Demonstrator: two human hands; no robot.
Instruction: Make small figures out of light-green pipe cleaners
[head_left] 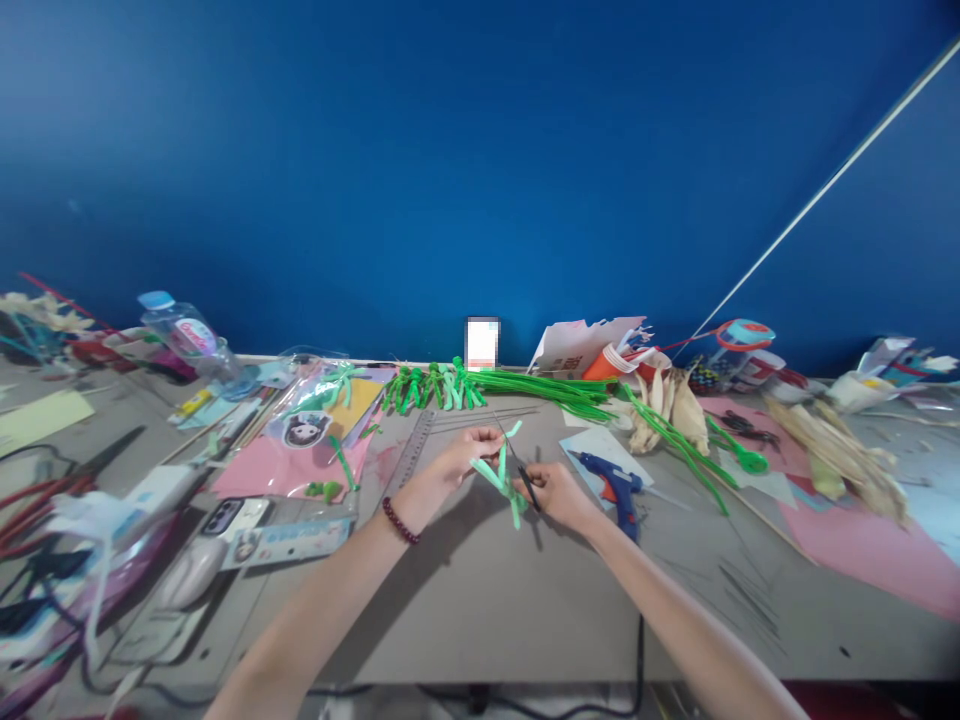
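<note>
Near the middle of the table, my left hand (478, 452) pinches a light green pipe-cleaner piece (491, 474) with several fuzzy arms spreading out. My right hand (559, 494) grips black-handled scissors (529, 488), their thin blades pointing up and left beside the pipe cleaner. Whether the blades touch the fuzzy strands I cannot tell. Behind both hands lies a bundle of long green pipe-cleaner stems (551, 390), with several leafy green twisted tops (431, 386) at its left end. A blue hot glue gun (611, 480) rests just right of my right hand.
A metal ruler (416, 445) lies left of my hands. Farther left are pink paper (255, 468), a phone (236, 515), a white mouse (193, 573) and a plastic bottle (184, 330). Dried husks (679, 415) and loose green stems (671, 440) lie to the right, before a blue wall (480, 180).
</note>
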